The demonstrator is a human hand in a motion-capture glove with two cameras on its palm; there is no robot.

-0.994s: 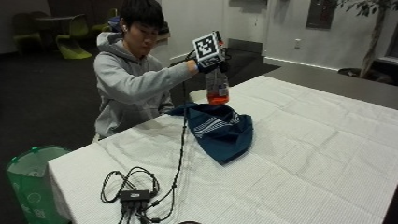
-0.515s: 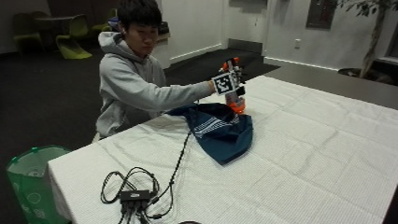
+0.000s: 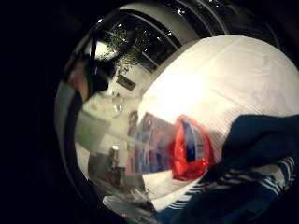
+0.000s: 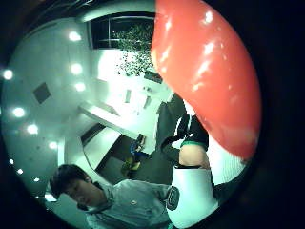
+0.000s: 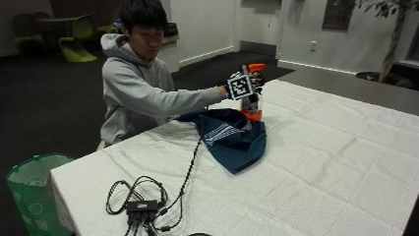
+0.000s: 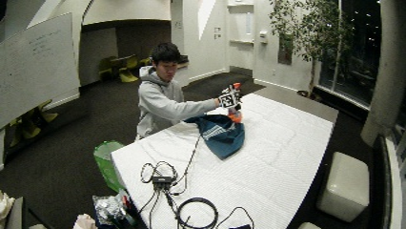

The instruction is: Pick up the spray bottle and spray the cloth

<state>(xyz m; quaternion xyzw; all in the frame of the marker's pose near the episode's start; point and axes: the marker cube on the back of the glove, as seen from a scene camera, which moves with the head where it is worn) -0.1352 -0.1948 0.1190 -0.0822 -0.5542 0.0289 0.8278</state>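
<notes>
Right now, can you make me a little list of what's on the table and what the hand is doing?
hand: the gloved right hand holds the spray bottle upright near its top
spray bottle: spray bottle, orange at top and base, its base at the far edge of the cloth; whether it rests on the table cannot be told
cloth: dark blue cloth with white stripes, bunched on the table
table: white covered table
cables: black cables near the table's front corner
bin: green bin beside the table

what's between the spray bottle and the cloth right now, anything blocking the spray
Nothing visible. The right hand grips the spray bottle standing at the edge of the blue cloth, with only bare white tablecloth around.
</notes>
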